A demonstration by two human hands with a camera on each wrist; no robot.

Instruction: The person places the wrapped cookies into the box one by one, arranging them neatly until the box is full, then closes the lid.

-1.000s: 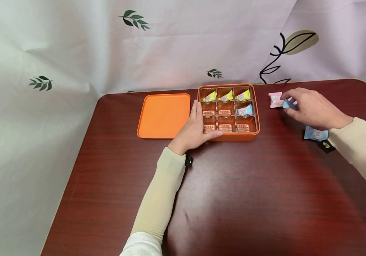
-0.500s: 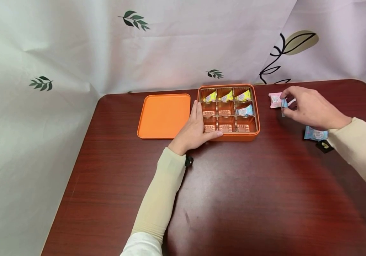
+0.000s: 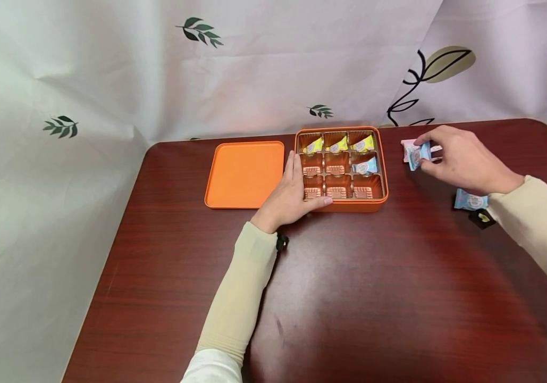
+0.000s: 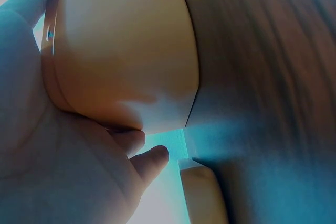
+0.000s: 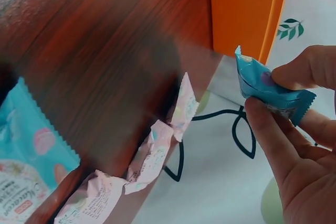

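My left hand (image 3: 286,194) rests against an orange box (image 3: 350,207), straight fingers along its left side and thumb at its front edge. In the left wrist view, the hand lies round the box's corner. Gold compartments hold yellow wrapped candies (image 3: 363,143) across the back row and a blue wrapped candy (image 3: 365,166) in the middle row's right compartment. To the right of the box, my right hand (image 3: 464,160) pinches another blue wrapped candy (image 5: 270,90) between thumb and fingers, above the table. Pink wrapped candies (image 5: 149,158) lie beneath and beside that hand, partly hidden in the head view.
An orange lid (image 3: 244,175) lies just left of the box. Near the right sleeve are a blue wrapped candy (image 3: 471,200) and a small black item (image 3: 482,218). A patterned white cloth (image 3: 254,69) hangs behind the dark red table (image 3: 373,298).
My right hand has lifted the blue candy from beside the pink ones and turned it, shifting slightly left. The left hand and the box have stayed in place.
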